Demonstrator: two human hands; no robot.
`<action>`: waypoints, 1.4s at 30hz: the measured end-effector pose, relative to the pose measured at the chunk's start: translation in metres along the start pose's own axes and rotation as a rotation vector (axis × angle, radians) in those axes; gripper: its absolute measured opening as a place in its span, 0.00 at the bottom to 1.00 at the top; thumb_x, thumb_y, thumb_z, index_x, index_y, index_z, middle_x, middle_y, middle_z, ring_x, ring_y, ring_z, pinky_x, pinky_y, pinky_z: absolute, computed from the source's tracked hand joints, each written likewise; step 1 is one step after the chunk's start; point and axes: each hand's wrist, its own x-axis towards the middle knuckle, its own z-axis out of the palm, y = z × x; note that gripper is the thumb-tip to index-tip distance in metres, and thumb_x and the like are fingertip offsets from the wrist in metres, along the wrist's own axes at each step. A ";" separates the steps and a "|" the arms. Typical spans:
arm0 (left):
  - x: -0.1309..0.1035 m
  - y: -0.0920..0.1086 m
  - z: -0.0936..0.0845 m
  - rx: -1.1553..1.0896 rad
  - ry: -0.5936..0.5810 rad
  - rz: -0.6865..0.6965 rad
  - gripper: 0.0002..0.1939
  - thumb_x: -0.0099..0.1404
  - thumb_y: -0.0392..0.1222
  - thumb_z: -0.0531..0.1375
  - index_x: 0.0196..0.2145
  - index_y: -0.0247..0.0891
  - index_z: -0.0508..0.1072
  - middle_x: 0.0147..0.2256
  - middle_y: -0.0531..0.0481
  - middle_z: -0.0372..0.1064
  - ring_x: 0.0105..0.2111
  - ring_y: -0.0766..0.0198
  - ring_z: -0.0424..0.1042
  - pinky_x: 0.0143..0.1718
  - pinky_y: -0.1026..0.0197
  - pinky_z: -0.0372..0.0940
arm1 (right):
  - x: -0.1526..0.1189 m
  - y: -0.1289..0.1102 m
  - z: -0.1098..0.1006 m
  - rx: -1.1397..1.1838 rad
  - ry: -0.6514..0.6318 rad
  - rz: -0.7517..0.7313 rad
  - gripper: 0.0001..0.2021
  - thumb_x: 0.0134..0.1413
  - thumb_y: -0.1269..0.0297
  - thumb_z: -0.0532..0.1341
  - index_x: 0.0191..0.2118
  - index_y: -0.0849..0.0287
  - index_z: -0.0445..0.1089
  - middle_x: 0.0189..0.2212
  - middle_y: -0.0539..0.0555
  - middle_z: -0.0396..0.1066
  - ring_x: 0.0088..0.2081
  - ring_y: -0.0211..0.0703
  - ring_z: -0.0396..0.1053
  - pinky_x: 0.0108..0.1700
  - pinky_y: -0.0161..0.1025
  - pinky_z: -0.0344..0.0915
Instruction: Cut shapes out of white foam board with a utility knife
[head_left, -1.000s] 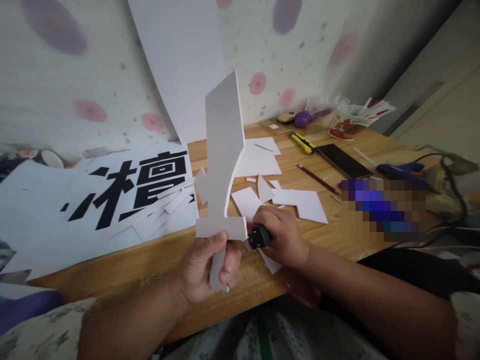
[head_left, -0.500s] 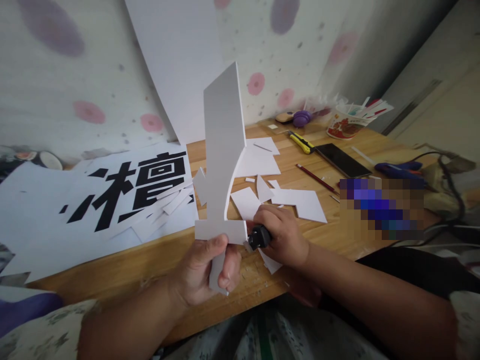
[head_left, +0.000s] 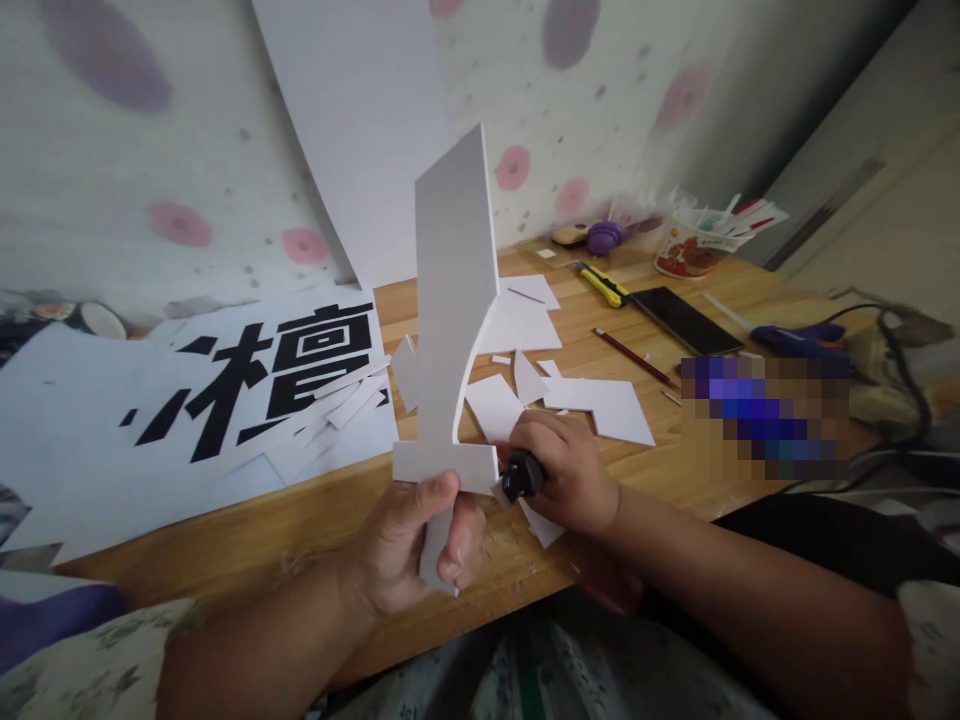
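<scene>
White cutout (head_left: pixel 454 300) held upright over the wooden table (head_left: pixel 247 540)

The left hand (head_left: pixel 409 545) grasps the cutout by its narrow lower stem. The right hand (head_left: pixel 568 470) is wrapped round a black tool (head_left: pixel 523 475), its tip by the cutout's crossbar; whether they touch is hard to tell. White scraps (head_left: pixel 622 412) lie behind, a printed sheet (head_left: pixel 75 430) to the left.

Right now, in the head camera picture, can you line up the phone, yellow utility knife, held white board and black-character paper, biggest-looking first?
1. Black-character paper
2. White board, in the left hand; being nearer the camera may make it look bigger
3. Phone
4. Yellow utility knife
</scene>
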 end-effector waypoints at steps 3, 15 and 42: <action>0.000 0.000 0.000 -0.002 -0.007 -0.006 0.30 0.62 0.58 0.62 0.12 0.36 0.63 0.10 0.56 0.48 0.12 0.73 0.52 0.16 0.68 0.51 | 0.001 0.000 0.000 -0.040 0.014 0.046 0.11 0.59 0.71 0.56 0.25 0.56 0.62 0.19 0.48 0.63 0.22 0.39 0.59 0.27 0.37 0.50; 0.000 -0.001 0.001 -0.021 -0.014 -0.001 0.29 0.63 0.57 0.62 0.13 0.36 0.65 0.10 0.56 0.48 0.12 0.73 0.53 0.16 0.69 0.51 | 0.002 -0.001 0.001 -0.013 0.019 0.020 0.10 0.60 0.70 0.55 0.27 0.57 0.64 0.20 0.49 0.63 0.22 0.38 0.58 0.25 0.37 0.49; 0.001 0.002 -0.003 0.109 0.172 0.021 0.29 0.56 0.61 0.65 0.13 0.35 0.66 0.11 0.55 0.54 0.12 0.73 0.55 0.15 0.69 0.51 | 0.007 0.015 -0.017 0.522 -0.137 0.412 0.13 0.56 0.56 0.65 0.34 0.56 0.62 0.26 0.47 0.64 0.25 0.35 0.61 0.28 0.33 0.59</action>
